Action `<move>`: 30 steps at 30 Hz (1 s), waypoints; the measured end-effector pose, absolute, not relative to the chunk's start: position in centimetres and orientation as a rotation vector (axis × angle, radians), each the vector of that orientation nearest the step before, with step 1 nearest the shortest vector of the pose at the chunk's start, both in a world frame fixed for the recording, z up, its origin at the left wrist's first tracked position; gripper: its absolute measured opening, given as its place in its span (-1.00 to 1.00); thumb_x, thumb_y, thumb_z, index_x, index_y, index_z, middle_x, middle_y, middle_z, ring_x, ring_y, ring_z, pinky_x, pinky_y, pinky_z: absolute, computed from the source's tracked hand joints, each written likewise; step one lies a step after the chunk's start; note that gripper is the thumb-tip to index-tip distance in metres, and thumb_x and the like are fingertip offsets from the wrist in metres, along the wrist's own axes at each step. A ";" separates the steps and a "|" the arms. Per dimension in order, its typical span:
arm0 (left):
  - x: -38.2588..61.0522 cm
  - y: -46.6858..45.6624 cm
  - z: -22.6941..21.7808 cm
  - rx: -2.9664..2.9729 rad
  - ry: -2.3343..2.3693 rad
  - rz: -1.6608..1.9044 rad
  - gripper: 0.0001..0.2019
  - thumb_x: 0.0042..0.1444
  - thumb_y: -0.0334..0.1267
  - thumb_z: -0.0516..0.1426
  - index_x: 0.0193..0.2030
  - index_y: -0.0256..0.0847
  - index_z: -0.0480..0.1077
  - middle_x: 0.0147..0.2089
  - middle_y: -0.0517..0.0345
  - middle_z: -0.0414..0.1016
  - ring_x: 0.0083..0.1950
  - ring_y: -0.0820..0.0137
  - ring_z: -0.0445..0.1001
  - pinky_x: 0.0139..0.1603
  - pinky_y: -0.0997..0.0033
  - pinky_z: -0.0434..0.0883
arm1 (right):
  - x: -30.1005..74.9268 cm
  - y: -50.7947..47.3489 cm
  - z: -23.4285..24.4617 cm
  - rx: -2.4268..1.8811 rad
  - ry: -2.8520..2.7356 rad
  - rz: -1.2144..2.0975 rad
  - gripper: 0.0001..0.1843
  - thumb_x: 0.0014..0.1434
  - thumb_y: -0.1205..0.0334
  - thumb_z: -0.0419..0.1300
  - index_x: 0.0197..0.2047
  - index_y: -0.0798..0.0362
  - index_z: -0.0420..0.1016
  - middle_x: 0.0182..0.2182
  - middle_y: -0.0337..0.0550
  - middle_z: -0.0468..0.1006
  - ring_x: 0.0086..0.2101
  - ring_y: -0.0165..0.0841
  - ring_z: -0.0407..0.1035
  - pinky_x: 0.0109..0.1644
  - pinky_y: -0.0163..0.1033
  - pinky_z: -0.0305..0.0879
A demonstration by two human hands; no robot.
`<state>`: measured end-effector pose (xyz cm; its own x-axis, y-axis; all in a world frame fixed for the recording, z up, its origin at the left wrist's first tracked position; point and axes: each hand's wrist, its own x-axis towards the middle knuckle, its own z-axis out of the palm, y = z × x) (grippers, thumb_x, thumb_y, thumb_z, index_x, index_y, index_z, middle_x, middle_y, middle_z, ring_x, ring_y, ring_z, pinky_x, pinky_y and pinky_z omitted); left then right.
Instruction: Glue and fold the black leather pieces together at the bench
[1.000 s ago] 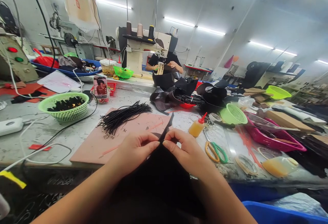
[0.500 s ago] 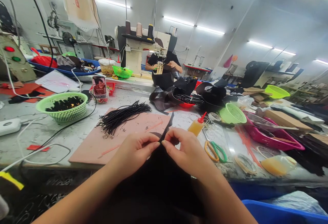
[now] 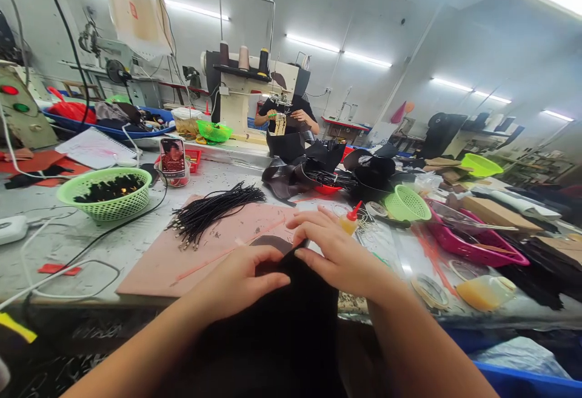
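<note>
A thin, dark piece of leather-like material (image 3: 274, 241) is between my hands at the front edge of the bench. My left hand (image 3: 245, 273) grips its near edge, thumb and index finger on either side. On the same edge, my right hand (image 3: 330, 252) pinches with thumb and index finger while its other fingers stretch forward. Black clothing or material below makes the piece's lower extent hard to see. Just beyond lies a pink board (image 3: 159, 264) carrying a bundle of black cords (image 3: 213, 210) with metal-looking ends. A glue bottle (image 3: 349, 221) with a red tip stands behind my right hand.
To the left are a green basket (image 3: 109, 204) of black scraps and a propped phone (image 3: 173, 158). A magenta basket (image 3: 482, 249), tape roll (image 3: 430, 292) and bottle of amber liquid (image 3: 486, 293) occupy the right. Across the bench, a co-worker (image 3: 300, 113) sits at a sewing machine.
My right hand has opened its outer fingers and rolled over the piece's edge, hiding the scissors. The upright dark strip between my hands has folded down. The view has shifted slightly.
</note>
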<state>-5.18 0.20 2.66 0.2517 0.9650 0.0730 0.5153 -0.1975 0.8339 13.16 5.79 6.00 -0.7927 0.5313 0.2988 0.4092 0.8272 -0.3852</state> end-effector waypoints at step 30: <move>-5.9 0.2 2.3 1.563 1.407 0.929 -0.78 -0.05 -0.14 0.11 -0.57 -0.24 0.33 -0.57 0.29 0.24 -0.48 0.46 0.21 -0.44 0.48 0.18 | 16.0 7.2 2.4 -0.842 -1.885 0.997 -0.61 0.07 -0.01 0.18 -0.08 0.01 0.34 -0.16 -0.10 0.43 -0.13 -0.27 0.33 0.02 -0.10 0.24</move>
<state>-5.90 0.20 2.31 0.1042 0.9946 0.0007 0.3911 -0.0417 0.9194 16.03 7.22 2.45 -0.4372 0.8277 0.3519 0.1750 0.4621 -0.8694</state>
